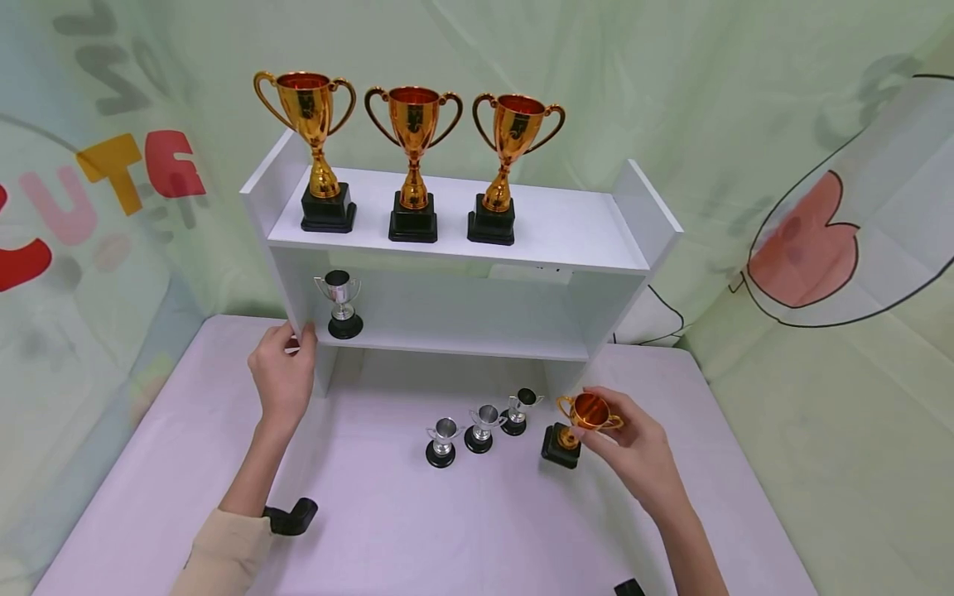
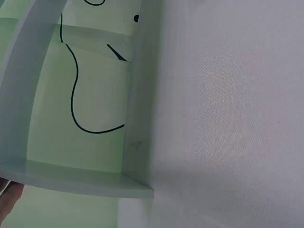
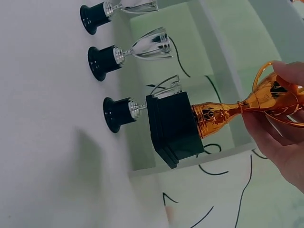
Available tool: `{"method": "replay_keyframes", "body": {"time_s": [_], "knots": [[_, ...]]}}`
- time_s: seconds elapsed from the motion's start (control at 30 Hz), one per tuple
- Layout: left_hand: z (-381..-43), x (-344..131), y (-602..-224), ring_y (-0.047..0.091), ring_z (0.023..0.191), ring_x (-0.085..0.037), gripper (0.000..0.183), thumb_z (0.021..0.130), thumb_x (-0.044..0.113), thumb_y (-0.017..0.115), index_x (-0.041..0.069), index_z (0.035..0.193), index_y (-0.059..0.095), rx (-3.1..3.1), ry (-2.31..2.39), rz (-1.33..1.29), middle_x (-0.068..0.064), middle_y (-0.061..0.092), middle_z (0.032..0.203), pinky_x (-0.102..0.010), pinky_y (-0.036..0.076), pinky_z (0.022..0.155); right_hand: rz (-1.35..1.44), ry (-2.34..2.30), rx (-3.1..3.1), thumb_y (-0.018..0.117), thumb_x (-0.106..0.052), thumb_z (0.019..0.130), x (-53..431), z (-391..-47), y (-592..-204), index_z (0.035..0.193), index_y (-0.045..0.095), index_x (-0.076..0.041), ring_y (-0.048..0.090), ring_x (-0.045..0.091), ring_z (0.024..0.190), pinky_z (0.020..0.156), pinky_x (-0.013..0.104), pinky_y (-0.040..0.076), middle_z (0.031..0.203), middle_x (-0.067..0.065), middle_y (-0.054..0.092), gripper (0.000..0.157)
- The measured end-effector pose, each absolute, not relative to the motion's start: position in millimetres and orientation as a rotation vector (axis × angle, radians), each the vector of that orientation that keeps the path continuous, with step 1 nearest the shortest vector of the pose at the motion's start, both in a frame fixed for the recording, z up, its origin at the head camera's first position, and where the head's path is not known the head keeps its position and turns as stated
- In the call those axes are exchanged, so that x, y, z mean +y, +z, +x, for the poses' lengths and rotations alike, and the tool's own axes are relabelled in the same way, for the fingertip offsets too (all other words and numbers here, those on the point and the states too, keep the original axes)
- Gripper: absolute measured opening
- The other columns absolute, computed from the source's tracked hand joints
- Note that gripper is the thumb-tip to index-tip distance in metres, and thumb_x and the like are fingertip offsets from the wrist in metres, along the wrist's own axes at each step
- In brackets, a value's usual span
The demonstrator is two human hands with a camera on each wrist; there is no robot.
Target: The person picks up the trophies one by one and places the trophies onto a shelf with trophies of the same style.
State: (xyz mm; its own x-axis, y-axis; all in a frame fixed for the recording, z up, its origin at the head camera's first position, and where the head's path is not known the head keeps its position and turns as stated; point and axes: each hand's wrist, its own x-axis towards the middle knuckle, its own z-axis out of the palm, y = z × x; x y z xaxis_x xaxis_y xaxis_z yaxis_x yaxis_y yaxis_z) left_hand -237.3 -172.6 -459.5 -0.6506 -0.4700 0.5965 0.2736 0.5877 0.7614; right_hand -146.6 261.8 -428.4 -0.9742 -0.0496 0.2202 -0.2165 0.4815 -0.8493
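My right hand (image 1: 633, 451) pinches a gold trophy (image 1: 591, 411) by its cup, near the shelf's front right. That trophy's square black base (image 3: 173, 128) points toward the table in the right wrist view. Three small silver trophies (image 1: 483, 420) with round black bases stand in a slanting row on the table, left of the gold one. With thumb and fingers on either side, my left hand (image 1: 283, 372) grips the left side panel of the white shelf (image 1: 455, 319). In the left wrist view only its fingers (image 2: 10, 202) show at the panel's edge.
Three gold trophies (image 1: 413, 157) line the shelf's top board, from its left end to past the middle. On the middle board, a silver trophy (image 1: 341, 302) stands at the left. A pale cloth covers the table (image 1: 417, 530); a patterned curtain (image 1: 671, 83) hangs behind.
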Motion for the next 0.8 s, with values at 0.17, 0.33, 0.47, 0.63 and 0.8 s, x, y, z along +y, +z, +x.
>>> {"method": "replay_keyframes", "body": {"time_s": [0.17, 0.33, 0.47, 0.63, 0.8], "knots": [[-238.0, -173.2, -460.1, 0.070, 0.073, -0.041, 0.016, 0.094, 0.003, 0.064, -0.009, 0.086, 0.072, -1.990, -1.127, 0.163, -0.026, 0.069, 0.083, 0.001, 0.035, 0.069, 0.263, 1.467, -2.545, 0.080, -0.006, 0.088, 256.3, -140.9, -418.7, 0.135, 0.062, -0.009, 0.065, 0.006, 0.100, 0.091, 0.012, 0.052, 0.122, 0.003, 0.064, 0.051], [-238.4, -173.4, -460.1, 0.069, 0.073, -0.041, 0.018, 0.095, 0.003, 0.064, -0.008, 0.081, 0.069, -1.996, -1.124, 0.158, -0.026, 0.069, 0.084, 0.001, 0.034, 0.069, 0.292, 1.468, -2.520, 0.081, -0.003, 0.087, 251.4, -135.1, -407.2, 0.134, 0.063, -0.009, 0.066, 0.007, 0.099, 0.092, 0.012, 0.052, 0.121, -0.004, 0.065, 0.051], [-237.9, -173.5, -459.9, 0.069, 0.074, -0.041, 0.018, 0.095, 0.002, 0.064, -0.008, 0.081, 0.069, -1.996, -1.128, 0.157, -0.026, 0.069, 0.083, 0.001, 0.035, 0.069, 0.337, 1.487, -2.472, 0.081, 0.002, 0.084, 247.6, -131.6, -397.9, 0.133, 0.064, -0.008, 0.067, 0.008, 0.095, 0.091, 0.014, 0.053, 0.117, -0.007, 0.067, 0.053], [-238.1, -173.5, -460.6, 0.069, 0.073, -0.041, 0.018, 0.095, 0.003, 0.064, -0.008, 0.080, 0.069, -1.993, -1.125, 0.163, -0.026, 0.069, 0.084, 0.001, 0.034, 0.069, 0.369, 1.492, -2.427, 0.080, 0.007, 0.083, 244.2, -129.2, -387.4, 0.133, 0.064, -0.007, 0.067, 0.010, 0.091, 0.089, 0.015, 0.054, 0.115, -0.005, 0.068, 0.055], [-238.4, -173.4, -461.5, 0.070, 0.073, -0.041, 0.019, 0.094, 0.003, 0.065, -0.008, 0.079, 0.068, -1.993, -1.121, 0.165, -0.026, 0.069, 0.085, 0.001, 0.034, 0.069, 0.399, 1.454, -2.431, 0.079, 0.009, 0.082, 242.4, -127.2, -378.4, 0.135, 0.063, -0.007, 0.067, 0.010, 0.093, 0.090, 0.014, 0.054, 0.117, -0.007, 0.068, 0.058]]}}
